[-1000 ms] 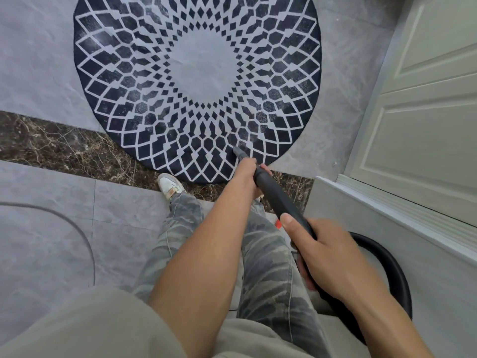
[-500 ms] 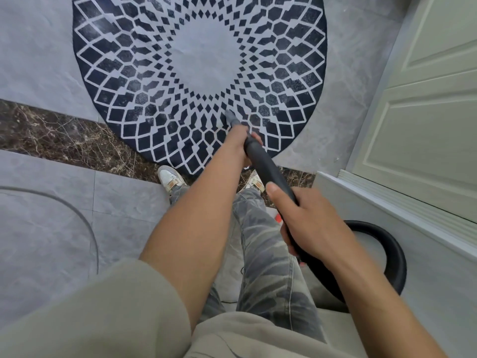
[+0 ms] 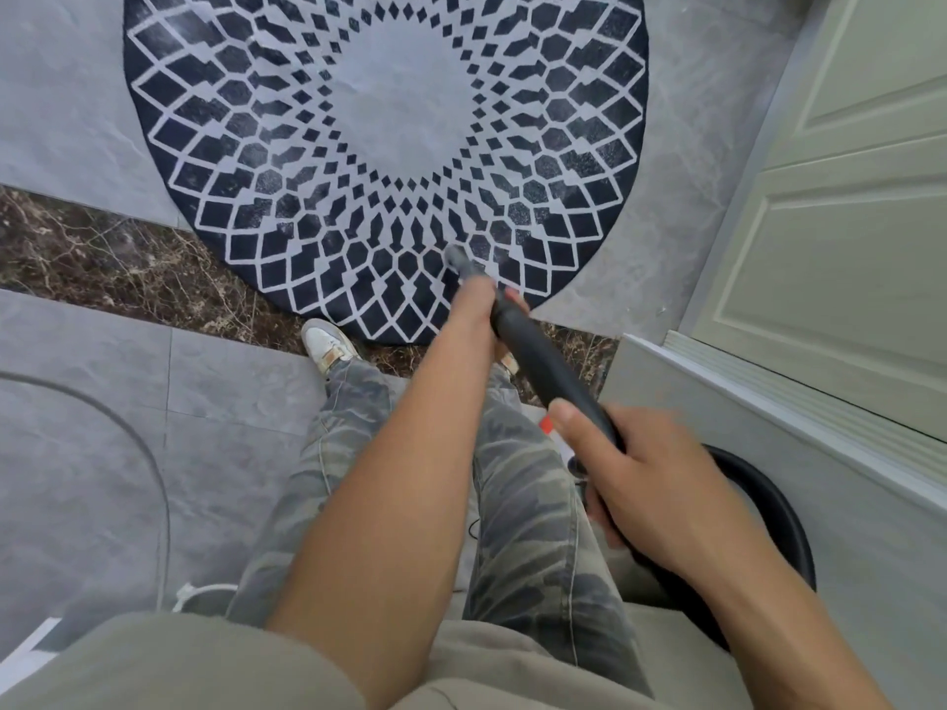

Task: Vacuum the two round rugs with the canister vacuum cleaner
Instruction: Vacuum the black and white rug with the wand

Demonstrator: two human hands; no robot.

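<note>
A round rug (image 3: pixel 389 120) with a dark blue and pale grey diamond pattern lies on the floor ahead of me. The vacuum's black wand (image 3: pixel 543 361) slopes from my lap down to the rug, and its grey nozzle tip (image 3: pixel 455 257) rests on the rug's near part. My left hand (image 3: pixel 481 304) grips the wand close to the nozzle. My right hand (image 3: pixel 651 489) holds the wand's upper end, thumb along the top. The black hose (image 3: pixel 768 509) loops behind my right hand. The canister itself is out of sight.
A pale green panelled door (image 3: pixel 840 207) and a grey wall corner (image 3: pixel 768 453) stand on the right. A brown marble strip (image 3: pixel 102 258) crosses the grey floor tiles. A grey cable (image 3: pixel 153 463) curves at left. My white shoes (image 3: pixel 325 345) stand at the rug's near edge.
The nozzle slid forward across the rug, then came back toward the near edge. Both hands kept their hold and moved with the wand.
</note>
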